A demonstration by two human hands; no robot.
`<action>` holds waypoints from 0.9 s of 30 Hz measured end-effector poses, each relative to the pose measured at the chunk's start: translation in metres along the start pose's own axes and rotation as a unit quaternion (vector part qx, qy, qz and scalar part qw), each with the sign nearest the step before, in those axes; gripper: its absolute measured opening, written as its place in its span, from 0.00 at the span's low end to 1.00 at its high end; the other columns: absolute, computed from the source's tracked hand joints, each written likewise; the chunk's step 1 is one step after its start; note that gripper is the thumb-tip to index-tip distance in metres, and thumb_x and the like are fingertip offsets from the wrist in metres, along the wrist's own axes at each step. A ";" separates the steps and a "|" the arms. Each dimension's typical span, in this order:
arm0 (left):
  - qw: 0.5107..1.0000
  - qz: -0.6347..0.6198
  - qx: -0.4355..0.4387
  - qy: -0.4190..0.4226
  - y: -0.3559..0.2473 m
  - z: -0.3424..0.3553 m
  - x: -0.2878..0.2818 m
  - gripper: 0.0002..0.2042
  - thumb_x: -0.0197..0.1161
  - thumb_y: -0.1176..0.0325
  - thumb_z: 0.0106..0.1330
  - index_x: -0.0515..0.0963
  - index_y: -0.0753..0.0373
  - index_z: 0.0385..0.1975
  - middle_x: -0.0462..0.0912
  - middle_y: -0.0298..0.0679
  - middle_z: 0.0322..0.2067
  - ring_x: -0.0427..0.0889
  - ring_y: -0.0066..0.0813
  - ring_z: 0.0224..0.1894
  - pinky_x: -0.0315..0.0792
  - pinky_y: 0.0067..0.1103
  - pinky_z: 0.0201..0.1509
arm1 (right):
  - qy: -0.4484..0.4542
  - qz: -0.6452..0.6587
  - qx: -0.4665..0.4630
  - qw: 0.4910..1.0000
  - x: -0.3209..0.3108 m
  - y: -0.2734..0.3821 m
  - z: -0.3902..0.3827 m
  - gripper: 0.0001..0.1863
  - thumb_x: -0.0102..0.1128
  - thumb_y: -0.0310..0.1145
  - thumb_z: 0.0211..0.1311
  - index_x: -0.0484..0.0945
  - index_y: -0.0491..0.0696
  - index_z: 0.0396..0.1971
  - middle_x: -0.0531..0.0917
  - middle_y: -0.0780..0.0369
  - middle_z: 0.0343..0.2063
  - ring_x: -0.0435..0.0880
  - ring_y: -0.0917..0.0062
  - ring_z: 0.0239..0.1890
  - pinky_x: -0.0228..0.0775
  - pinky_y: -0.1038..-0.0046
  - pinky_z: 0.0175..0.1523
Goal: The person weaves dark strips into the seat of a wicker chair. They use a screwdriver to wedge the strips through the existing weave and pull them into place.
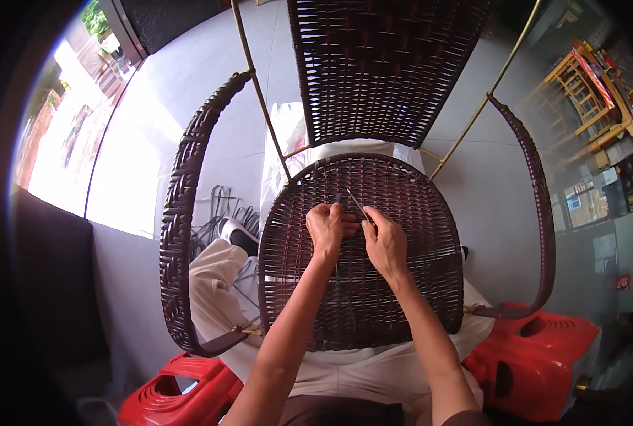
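A dark brown woven chair stands before me, its round seat over my lap and its woven backrest beyond. Above the seat's middle, my left hand is closed with a short dark strip showing at its fingertips; what the fingers cover is hidden. Close beside it on the right, my right hand pinches a thin, straight metal tool like an awl, which slants up and left. Its grip end is hidden in the hand. The two hands are almost touching.
Woven armrests curve up on both sides, joined to brass-coloured rods. Red plastic stools stand at lower left and lower right. Loose dark strips lie on the grey tiled floor by my shoe. Wooden furniture shows far right.
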State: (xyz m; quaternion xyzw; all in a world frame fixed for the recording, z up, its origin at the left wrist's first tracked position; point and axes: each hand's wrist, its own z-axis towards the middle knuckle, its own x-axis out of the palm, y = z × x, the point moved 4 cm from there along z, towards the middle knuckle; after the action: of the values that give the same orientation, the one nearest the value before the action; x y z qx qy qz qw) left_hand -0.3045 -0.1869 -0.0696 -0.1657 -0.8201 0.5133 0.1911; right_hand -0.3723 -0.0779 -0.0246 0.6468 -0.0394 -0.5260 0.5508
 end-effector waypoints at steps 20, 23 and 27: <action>1.000 0.001 0.005 -0.029 -0.005 -0.001 -0.002 0.11 0.47 0.72 0.64 0.70 0.77 0.28 0.80 0.51 0.20 0.81 0.34 0.18 0.77 0.23 0.18 | 0.091 -0.151 -0.025 0.984 -0.004 0.025 0.020 0.17 0.60 0.28 0.50 0.78 0.48 0.43 0.79 0.53 0.25 0.79 0.63 0.28 0.72 0.66 0.35; 0.999 -0.016 0.008 -0.031 -0.006 -0.003 -0.001 0.09 0.49 0.73 0.61 0.70 0.75 0.28 0.79 0.52 0.21 0.80 0.36 0.18 0.77 0.24 0.18 | 0.099 -0.130 -0.025 0.986 -0.005 0.022 0.024 0.16 0.60 0.28 0.50 0.79 0.47 0.42 0.81 0.51 0.29 0.81 0.62 0.30 0.73 0.67 0.38; 1.000 0.002 0.011 -0.026 -0.005 -0.003 -0.001 0.11 0.47 0.72 0.64 0.70 0.77 0.27 0.79 0.51 0.19 0.80 0.33 0.17 0.77 0.22 0.18 | 0.119 -0.103 -0.003 0.987 -0.008 0.022 0.031 0.15 0.60 0.28 0.49 0.79 0.46 0.40 0.81 0.51 0.31 0.82 0.61 0.31 0.74 0.67 0.38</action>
State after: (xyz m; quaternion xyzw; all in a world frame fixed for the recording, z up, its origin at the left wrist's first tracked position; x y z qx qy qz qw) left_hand -0.3027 -0.1873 -0.0636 -0.1512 -0.8187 0.5271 0.1705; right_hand -0.3867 -0.1023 0.0020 0.7037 0.0954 -0.4993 0.4963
